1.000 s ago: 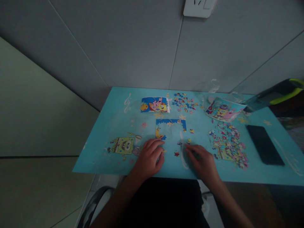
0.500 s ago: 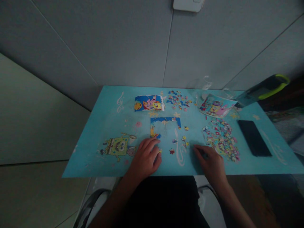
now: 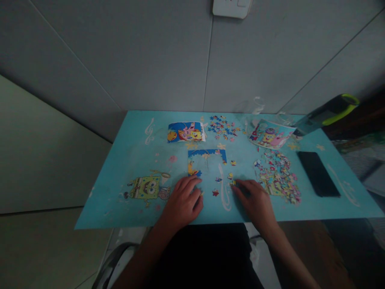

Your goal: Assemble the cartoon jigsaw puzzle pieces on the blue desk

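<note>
A partly joined puzzle frame, blue along the top with a yellow left side, lies in the middle of the table. Just below its lower left end rests my left hand, fingers curled, with a small yellow puzzle piece showing at the fingertips. My right hand reaches in from the right, thumb and forefinger closed on a yellow puzzle piece. Close by lie loose pieces: a red one, a bluish one and a yellow-and-black one.
A blue picture card and a heap of pieces lie at the back. To the right are a second card, a larger heap, a dark phone-like slab, a clear bottle and a dark, green-handled object.
My right hand has moved left from beside the large heap to the yellow piece. My left hand stays in nearly the same place. The whole view has shifted slightly.
</note>
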Action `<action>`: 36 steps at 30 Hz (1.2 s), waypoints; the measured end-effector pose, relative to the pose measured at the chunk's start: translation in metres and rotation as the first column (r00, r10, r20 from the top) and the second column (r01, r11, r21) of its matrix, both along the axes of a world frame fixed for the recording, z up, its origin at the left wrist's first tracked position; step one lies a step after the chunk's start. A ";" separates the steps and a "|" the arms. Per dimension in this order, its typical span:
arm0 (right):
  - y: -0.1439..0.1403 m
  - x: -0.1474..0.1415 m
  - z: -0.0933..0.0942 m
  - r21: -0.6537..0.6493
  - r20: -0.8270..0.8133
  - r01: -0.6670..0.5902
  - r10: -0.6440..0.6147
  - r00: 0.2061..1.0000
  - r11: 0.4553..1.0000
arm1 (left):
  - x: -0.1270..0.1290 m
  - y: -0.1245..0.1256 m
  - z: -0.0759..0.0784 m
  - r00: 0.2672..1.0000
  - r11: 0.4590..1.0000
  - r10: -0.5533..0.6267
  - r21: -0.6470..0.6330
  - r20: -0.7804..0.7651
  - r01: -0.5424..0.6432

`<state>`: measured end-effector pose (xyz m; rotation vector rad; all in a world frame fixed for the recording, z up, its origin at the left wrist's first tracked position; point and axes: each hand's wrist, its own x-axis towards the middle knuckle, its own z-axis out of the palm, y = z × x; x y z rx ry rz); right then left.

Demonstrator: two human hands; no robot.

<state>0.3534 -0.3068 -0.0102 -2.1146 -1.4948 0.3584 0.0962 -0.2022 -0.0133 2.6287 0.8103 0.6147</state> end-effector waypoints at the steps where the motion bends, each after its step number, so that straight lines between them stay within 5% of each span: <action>1: 0.000 0.000 0.000 -0.003 0.004 0.000 0.000 1.000 1.000 | 0.000 0.000 0.000 1.000 1.000 -0.001 0.000 0.001 0.001; 22: 0.001 -0.001 0.004 0.026 -0.011 -0.030 0.031 0.999 0.999 | 0.000 0.001 0.000 1.000 1.000 -0.002 0.004 0.021 0.001; 36: 0.031 -0.020 0.008 0.050 0.051 -0.229 0.227 0.973 0.972 | 0.001 0.002 -0.002 0.999 1.000 0.004 0.009 0.034 -0.004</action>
